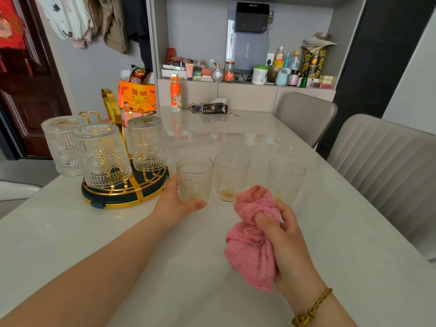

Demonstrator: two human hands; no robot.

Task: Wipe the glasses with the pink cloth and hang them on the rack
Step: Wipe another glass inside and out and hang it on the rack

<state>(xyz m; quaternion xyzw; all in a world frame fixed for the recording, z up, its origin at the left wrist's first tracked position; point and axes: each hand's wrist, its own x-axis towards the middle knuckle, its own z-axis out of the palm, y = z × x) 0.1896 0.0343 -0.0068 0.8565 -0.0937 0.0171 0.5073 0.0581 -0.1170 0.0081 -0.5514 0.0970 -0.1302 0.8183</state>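
Three glasses are standing upright on the surface [165, 267], apparently waiting for wiping; three more are hanging upside down on the rack [132, 197].

Nearest: right hand [283, 237] is bunching the pink cloth [250, 253], fingers [262, 220] curling and pinching the wad.

Left hand [173, 205] is gripping the first glass [194, 178] low at its base. The thumb is in front, the other fingers are hiding behind the glass.

Risks:
- Gripping that low, the ribbed glass is likely tipping or slipping on lift.
- It is sitting between the rack edge and the middle glass [232, 177], so a sideways lift is risking a clink.
- The third glass [285, 178] is standing just behind the cloth, so a loose swing is risking a knock.
- The hung glasses [103, 156] are crowding each other, so adding another is risking a bump.
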